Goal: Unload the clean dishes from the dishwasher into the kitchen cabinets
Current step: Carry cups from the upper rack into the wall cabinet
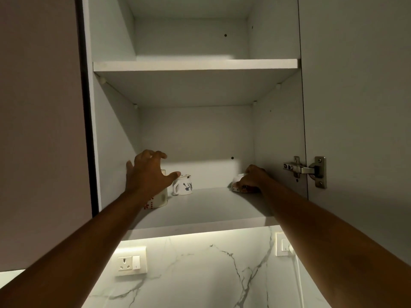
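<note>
White matte laminate lines the open kitchen cabinet [115, 130], its flat boards meeting at square corners, with small round pegs under the upper shelf [195, 65]. A steel hinge [308, 170] sits on the right wall, bolted to the open door. Below, a glossy white marble backsplash with grey veins [200, 267] carries a cream socket plate [131, 261] near its left side and another switch plate [283, 244] at its right.

On the lower shelf [200, 210], near the left wall, stands a cream ceramic cup with red dotted flowers [159, 200], mostly hidden. Just beside it, toward the back, is a small white ceramic mug with a blue leaf print [183, 185], upright, its looped handle facing left. At the right wall sits a low white ceramic cup with a red pattern [239, 185].

From the head view, the left hand [146, 174] hovers over the red-flowered cup, fingers spread and loosely bent, thumb stretched toward the blue-print mug; whether it touches the cup cannot be told. The right hand [252, 177] curls over the low cup, gripping it against the shelf. Both forearms reach upward, bare.
</note>
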A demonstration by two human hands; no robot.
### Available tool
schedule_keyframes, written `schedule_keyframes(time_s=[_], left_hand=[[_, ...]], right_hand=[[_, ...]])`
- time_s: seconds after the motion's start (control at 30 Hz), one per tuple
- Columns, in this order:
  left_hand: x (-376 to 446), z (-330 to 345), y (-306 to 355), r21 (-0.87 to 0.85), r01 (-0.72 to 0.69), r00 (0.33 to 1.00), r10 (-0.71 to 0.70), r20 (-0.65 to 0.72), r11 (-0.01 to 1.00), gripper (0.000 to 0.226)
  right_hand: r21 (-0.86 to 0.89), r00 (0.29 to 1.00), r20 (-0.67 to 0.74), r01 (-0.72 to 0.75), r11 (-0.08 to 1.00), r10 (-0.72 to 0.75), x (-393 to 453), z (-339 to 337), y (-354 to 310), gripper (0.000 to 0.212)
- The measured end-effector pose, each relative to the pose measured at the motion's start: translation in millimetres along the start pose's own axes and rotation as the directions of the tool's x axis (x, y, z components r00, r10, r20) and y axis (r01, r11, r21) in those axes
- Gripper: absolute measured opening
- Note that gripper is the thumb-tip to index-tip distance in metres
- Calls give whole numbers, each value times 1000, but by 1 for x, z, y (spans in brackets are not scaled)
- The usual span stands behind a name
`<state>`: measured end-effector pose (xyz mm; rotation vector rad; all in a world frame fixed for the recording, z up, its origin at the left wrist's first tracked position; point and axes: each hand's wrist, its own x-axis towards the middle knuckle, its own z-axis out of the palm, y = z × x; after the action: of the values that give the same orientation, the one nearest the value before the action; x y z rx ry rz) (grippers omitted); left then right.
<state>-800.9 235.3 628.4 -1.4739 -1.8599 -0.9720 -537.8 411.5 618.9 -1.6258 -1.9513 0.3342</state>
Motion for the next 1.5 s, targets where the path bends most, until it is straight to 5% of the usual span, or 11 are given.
schedule_keyframes(time_s=[0.23, 0.43, 0.73, 0.9, 1.17, 1.37, 1.5], left_hand=[[-4, -5, -1, 33, 4, 999, -5, 34, 999, 72], [-11, -12, -2, -12, -15, 1000, 15, 22, 1000, 71], [-22, -18, 5, -78, -73, 997, 71, -17, 994, 61], [-43, -17, 30, -162, -270, 957, 246, -154, 949, 50], [-89, -40, 69, -226, -265, 950, 294, 105, 937, 54], [-168, -72, 97, -237, -338, 939, 343, -22, 911, 47], [-230, -82, 116, -287, -284, 952, 305, 31, 915, 47]], right_hand=[[-122, 998, 3, 56, 991, -56, -3, 6, 0, 48], [-84, 975, -174, 126, 988, -139, -22, 1, -7, 78], [-85, 887, -346, 295, 952, -306, -64, 6, -36, 64], [-46, 823, -439, 379, 924, -359, -99, 9, -39, 57], [-52, 811, -466, 373, 926, -353, -169, -14, -5, 62], [-66, 748, -533, 429, 901, -396, -251, -21, 43, 60], [-103, 668, -608, 468, 877, -428, -307, -16, 75, 56]])
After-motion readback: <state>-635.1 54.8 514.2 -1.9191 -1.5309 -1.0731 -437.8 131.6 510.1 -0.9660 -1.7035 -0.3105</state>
